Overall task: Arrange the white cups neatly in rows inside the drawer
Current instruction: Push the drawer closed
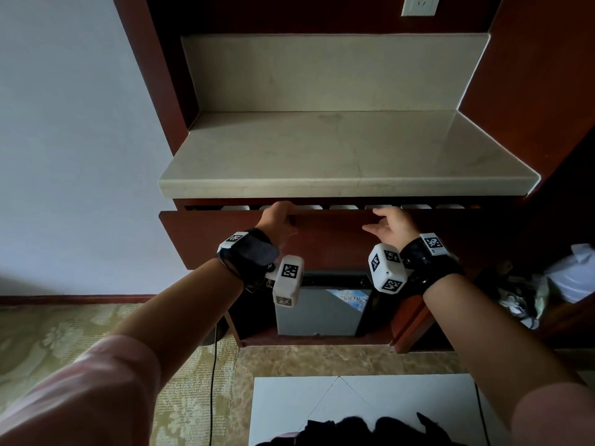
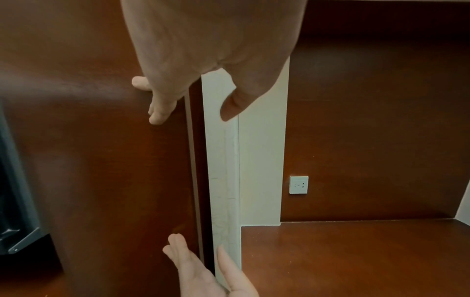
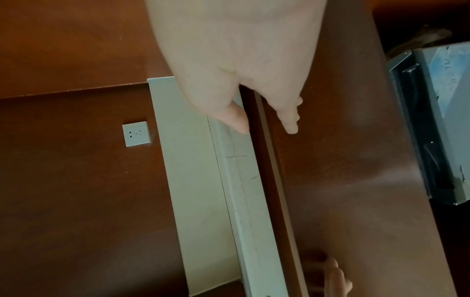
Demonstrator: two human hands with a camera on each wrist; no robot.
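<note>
The dark red drawer front [image 1: 225,233] stands out only a narrow gap from under the beige countertop [image 1: 322,149]. Through that gap show the tops of several white cups [image 1: 343,207] in a row. My left hand [image 1: 278,217] is at the drawer's top edge, left of centre. In the left wrist view its fingers [image 2: 160,112] lie straight against the drawer front, the thumb apart over the counter edge. My right hand [image 1: 389,225] is at the same edge further right. Its fingers [image 3: 289,122] are straight on the front [image 3: 343,160], and it holds nothing.
Below the drawer an open compartment holds a grey box-like appliance [image 1: 322,310]. A white bag and clutter [image 1: 570,278] sit at the right. A white board [image 1: 354,407] lies on the floor, with a black cable [image 1: 213,381] to its left. A wall outlet [image 1: 420,4] sits above the counter.
</note>
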